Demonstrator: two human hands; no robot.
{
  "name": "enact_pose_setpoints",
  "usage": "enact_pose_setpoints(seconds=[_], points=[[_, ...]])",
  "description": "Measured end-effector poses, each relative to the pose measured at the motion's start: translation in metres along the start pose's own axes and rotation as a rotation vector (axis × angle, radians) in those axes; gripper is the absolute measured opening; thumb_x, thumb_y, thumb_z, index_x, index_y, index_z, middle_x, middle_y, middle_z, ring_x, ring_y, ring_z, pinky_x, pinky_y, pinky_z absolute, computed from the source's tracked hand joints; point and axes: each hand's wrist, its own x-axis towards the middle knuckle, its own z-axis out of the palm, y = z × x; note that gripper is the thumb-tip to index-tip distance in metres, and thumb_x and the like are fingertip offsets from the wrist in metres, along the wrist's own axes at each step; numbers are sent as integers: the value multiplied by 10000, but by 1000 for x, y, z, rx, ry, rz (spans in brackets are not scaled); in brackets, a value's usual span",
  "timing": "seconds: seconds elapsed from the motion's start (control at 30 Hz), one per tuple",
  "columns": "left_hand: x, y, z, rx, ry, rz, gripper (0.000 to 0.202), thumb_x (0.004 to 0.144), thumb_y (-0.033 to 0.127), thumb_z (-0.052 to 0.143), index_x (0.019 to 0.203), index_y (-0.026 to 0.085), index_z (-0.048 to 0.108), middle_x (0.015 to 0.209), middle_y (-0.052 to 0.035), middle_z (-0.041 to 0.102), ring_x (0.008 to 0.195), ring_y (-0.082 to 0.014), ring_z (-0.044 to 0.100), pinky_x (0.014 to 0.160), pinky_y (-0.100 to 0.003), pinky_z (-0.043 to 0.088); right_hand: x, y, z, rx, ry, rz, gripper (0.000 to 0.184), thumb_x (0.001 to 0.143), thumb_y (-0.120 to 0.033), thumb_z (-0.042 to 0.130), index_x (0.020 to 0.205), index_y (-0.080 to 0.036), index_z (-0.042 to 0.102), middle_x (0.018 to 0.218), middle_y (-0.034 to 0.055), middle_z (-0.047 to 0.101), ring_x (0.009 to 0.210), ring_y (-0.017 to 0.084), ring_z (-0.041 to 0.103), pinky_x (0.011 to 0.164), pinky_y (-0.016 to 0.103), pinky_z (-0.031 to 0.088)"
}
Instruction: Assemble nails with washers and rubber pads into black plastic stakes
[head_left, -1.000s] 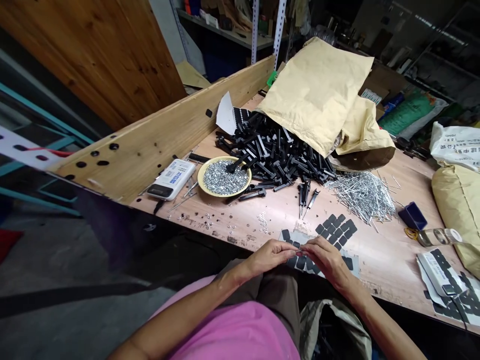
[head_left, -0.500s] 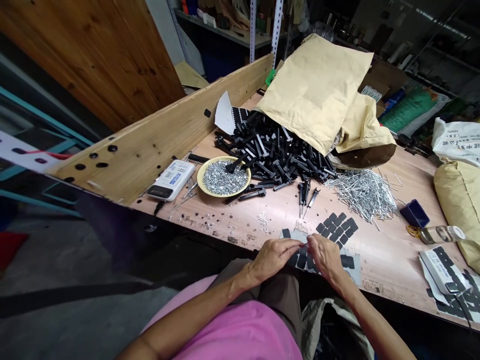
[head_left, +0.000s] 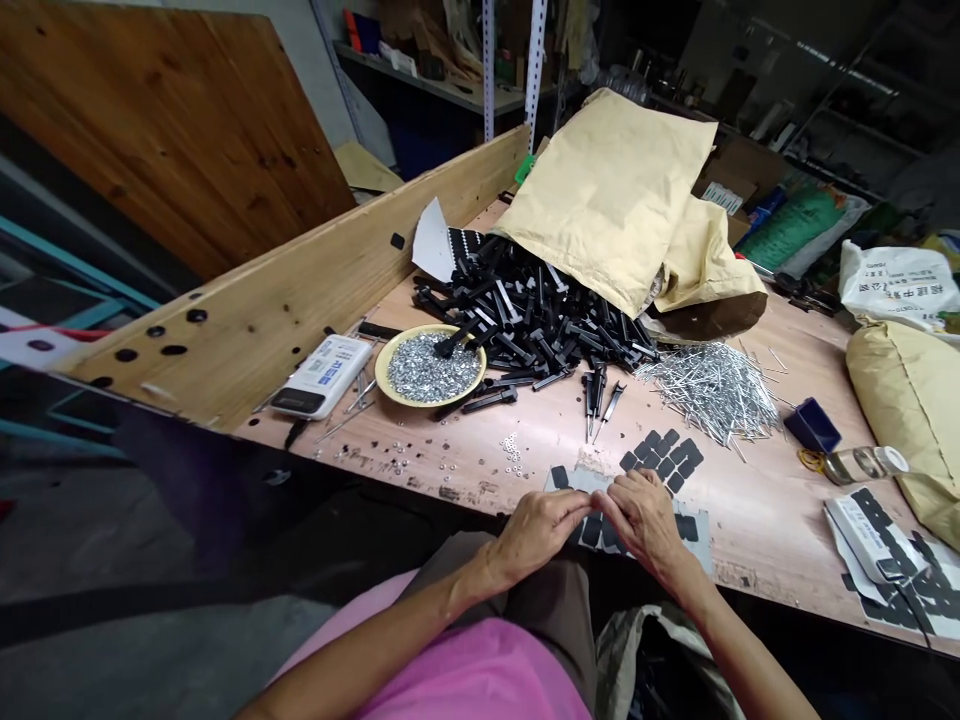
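Note:
My left hand (head_left: pixel 541 530) and my right hand (head_left: pixel 641 518) meet fingertip to fingertip over the table's front edge. Both are closed in a pinch; whatever lies between the fingers is too small or hidden to name. Beneath them is a grey sheet (head_left: pixel 700 532) with black rounded pads stuck on it, partly covered by my hands. Just beyond it, loose black pads (head_left: pixel 660 455) lie in rows. Farther off stand a few black plastic parts with metal pins (head_left: pixel 595 398). Small washers (head_left: pixel 512 452) are scattered to the left.
A yellow bowl (head_left: pixel 382 378) of small metal pieces stands beside a white power bank (head_left: pixel 324 376). Behind lie a heap of black plastic parts (head_left: pixel 517 310), a paper sack (head_left: pixel 607 190) and a pile of metal pins (head_left: pixel 716 390). A blue box (head_left: pixel 814 425) and jar (head_left: pixel 862 464) are right.
My right hand has turned, its fingers now pressed against the left fingertips. The small dark thing seen between my fingertips before is hidden now. The view has shifted slightly.

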Motion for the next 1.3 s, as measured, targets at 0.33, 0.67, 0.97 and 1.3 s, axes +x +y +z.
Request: enact_pose_setpoints(seconds=[0.33, 0.67, 0.97, 1.3], points=[[27, 2, 32, -961, 87, -312, 454, 546, 373, 821, 941, 187, 699, 847, -30, 676, 883, -145, 586, 842, -262, 429, -19, -9, 35, 869, 227, 499, 393, 781, -566, 571, 879, -202, 685, 811, 42, 686, 807, 199, 634, 721, 306, 515], [38, -21, 53, -463, 117, -283, 511, 697, 431, 669, 1147, 196, 608, 1165, -87, 578, 816, -140, 610, 683, -240, 491, -58, 65, 26, 112, 401, 530, 251, 915, -316, 424, 894, -191, 640, 820, 66, 612, 768, 193, 553, 661, 297, 461], [8, -83, 23, 301, 433, 34, 423, 841, 437, 462, 1161, 183, 573, 769, -29, 657, 651, -145, 631, 682, -242, 492, -76, 183, 12, -643, 82, 297, 312, 833, 31, 363, 726, -192, 554, 729, 81, 556, 662, 193, 484, 514, 277, 370], [11, -102, 25, 594, 549, 412, 323, 897, 306, 452, 1176, 174, 549, 684, 8, 688, 532, -106, 644, 561, -181, 529, -78, 177, 24, -616, -119, 0, 333, 826, 57, 324, 875, -146, 583, 810, 79, 565, 655, 148, 494, 490, 244, 423]])
